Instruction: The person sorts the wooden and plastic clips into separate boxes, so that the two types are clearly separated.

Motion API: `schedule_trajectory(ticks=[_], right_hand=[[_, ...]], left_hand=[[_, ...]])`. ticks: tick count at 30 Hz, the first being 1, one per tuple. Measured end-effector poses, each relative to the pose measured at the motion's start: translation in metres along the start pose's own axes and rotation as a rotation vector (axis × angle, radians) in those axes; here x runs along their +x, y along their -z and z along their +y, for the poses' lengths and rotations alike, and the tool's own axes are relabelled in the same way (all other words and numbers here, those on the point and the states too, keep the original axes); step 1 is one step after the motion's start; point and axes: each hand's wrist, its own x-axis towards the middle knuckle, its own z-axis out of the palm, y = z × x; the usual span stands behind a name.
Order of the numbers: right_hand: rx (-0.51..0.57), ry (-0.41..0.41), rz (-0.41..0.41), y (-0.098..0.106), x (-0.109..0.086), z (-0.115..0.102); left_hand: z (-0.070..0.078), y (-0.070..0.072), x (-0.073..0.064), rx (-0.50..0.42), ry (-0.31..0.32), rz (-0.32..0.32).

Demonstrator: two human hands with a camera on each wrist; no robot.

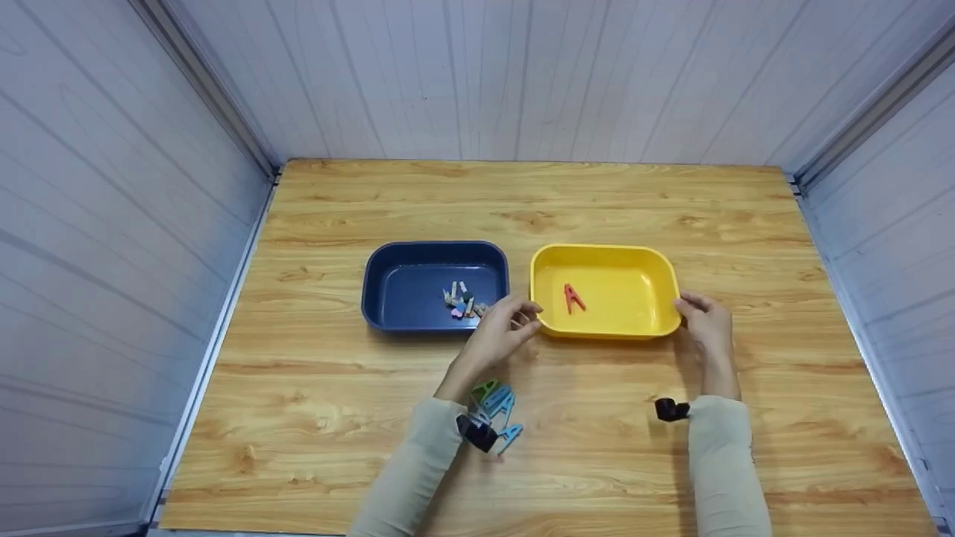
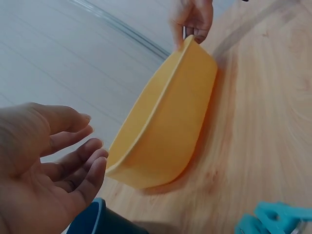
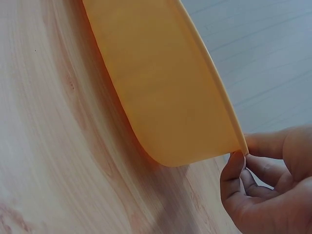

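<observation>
A yellow plastic tub (image 1: 623, 294) stands on the table with a red clothespin (image 1: 569, 291) lying inside. My right hand (image 1: 707, 327) pinches the tub's right rim between thumb and fingers, as the right wrist view shows. At the opposite end is my left hand (image 1: 500, 328), its fingers loosely bent beside the left rim. In the left wrist view nothing is held in this hand (image 2: 53, 165); whether a fingertip touches the rim I cannot tell. Below the left wrist lie a green clothespin (image 1: 485, 388) and several blue clothespins (image 1: 498, 400), partly covered by the wrist camera.
A dark blue tub (image 1: 403, 298) stands to the left of the yellow one. It holds several small decorated clips (image 1: 468, 304), some hidden behind my left hand. Pale panels (image 1: 485, 82) enclose the wooden table (image 1: 328, 447) at the back and sides.
</observation>
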Motion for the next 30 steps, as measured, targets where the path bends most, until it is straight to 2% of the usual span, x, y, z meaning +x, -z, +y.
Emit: schedule_trajectory(ticks=[5, 11, 18, 21, 25, 28, 30], right_hand=[[-0.003, -0.001, -0.002, 0.0, -0.001, -0.001], [-0.013, 0.002, -0.004, 0.0, 0.0, -0.002], [-0.007, -0.017, 0.005, -0.001, 0.0, -0.002], [0.01, -0.002, -0.001, -0.002, 0.0, -0.002], [0.021, 0.015, -0.004, -0.001, 0.0, -0.001], [0.011, 0.018, -0.004, -0.001, 0.0, -0.001], [0.004, 0.012, -0.008, 0.0, 0.0, -0.001]], left_hand=[[-0.007, 0.003, -0.014, 0.017, 0.056, -0.078], [-0.017, 0.004, -0.024, 0.112, 0.026, -0.209], [-0.022, 0.005, -0.031, 0.266, 0.091, -0.341], [-0.024, 0.004, -0.035, 0.33, 0.055, -0.37], [-0.026, 0.003, -0.038, 0.403, -0.026, -0.393], [-0.028, 0.001, -0.039, 0.421, -0.033, -0.4], [-0.029, 0.0, -0.04, 0.429, -0.016, -0.39]])
